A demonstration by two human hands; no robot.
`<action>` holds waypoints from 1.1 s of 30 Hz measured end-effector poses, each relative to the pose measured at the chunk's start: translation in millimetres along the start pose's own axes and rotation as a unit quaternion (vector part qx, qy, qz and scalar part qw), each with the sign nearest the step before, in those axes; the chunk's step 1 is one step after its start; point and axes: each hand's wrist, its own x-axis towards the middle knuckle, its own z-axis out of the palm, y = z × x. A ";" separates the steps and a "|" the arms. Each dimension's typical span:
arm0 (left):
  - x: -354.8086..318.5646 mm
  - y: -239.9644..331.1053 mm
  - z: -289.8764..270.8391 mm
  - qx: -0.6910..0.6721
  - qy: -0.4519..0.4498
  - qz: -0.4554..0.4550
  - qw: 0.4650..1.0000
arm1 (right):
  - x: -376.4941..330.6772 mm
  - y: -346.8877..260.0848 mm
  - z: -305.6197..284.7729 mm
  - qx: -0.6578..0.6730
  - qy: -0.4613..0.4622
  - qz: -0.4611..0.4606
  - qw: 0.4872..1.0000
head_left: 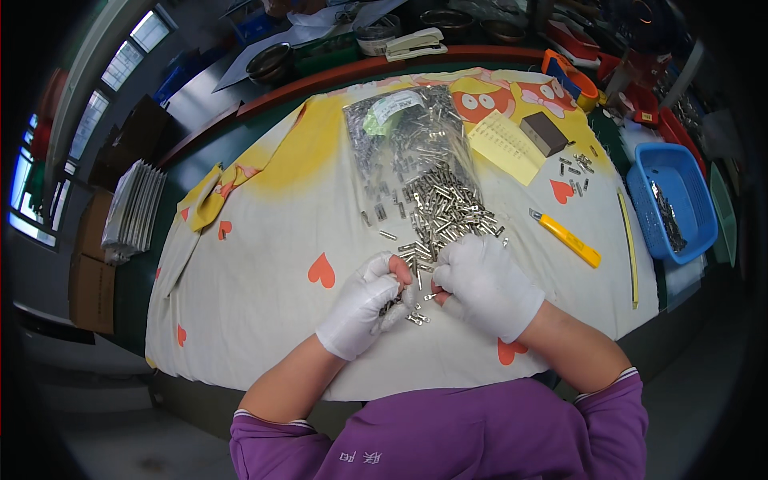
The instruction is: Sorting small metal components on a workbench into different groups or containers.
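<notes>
White-gloved left hand holds slim silvery metal pieces, white-gloved right hand pinches one, and their large heap apparently still waits.

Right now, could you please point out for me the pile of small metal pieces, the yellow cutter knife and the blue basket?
Pile of small metal pieces (pixel 450 206): head view, middle of the heap.
Yellow cutter knife (pixel 569 239): head view, on its handle.
Blue basket (pixel 694 190): head view, bare inner wall.
</notes>
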 end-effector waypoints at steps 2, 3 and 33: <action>-1.4 4.3 4.7 0.024 0.004 -0.006 1.000 | -0.8 0.8 4.0 -0.018 0.011 -0.005 1.000; -1.9 6.6 8.1 0.062 0.024 -0.025 0.997 | -2.0 1.8 3.8 -0.010 0.016 0.007 1.000; -3.0 8.0 10.9 0.166 0.034 -0.112 0.979 | 5.3 2.8 -12.6 0.089 0.116 -0.045 0.988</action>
